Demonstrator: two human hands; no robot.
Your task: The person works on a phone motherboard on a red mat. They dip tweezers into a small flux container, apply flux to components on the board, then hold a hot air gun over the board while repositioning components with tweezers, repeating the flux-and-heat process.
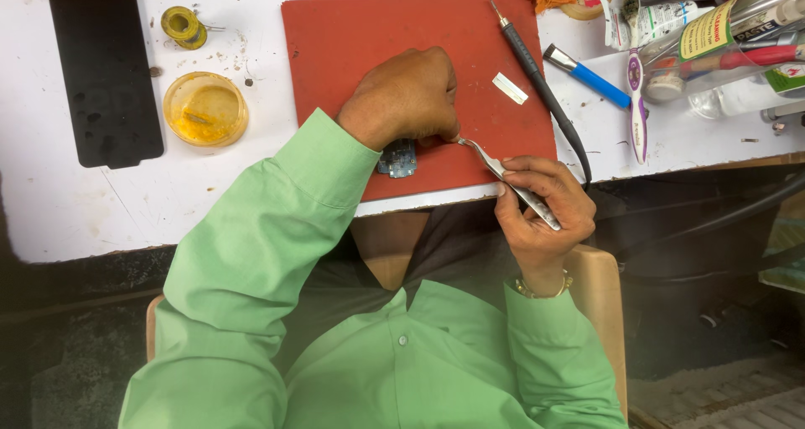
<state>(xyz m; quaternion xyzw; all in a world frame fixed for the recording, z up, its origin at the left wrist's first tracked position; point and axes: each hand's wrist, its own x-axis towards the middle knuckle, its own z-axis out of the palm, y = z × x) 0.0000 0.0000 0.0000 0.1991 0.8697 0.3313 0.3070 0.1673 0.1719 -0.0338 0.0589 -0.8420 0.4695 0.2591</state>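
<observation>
One tweezers (507, 180) in right hand (545, 211), tips pointing up-left, long axis diagonal

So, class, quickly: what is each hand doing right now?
Left hand: closed, pinning the small circuit board to the red mat.
Right hand: closed, holding tweezers.

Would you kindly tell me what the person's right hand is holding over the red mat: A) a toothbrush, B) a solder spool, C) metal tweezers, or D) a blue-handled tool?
C: the right hand grips metal tweezers, tips reaching toward the left hand on the red mat.
</observation>
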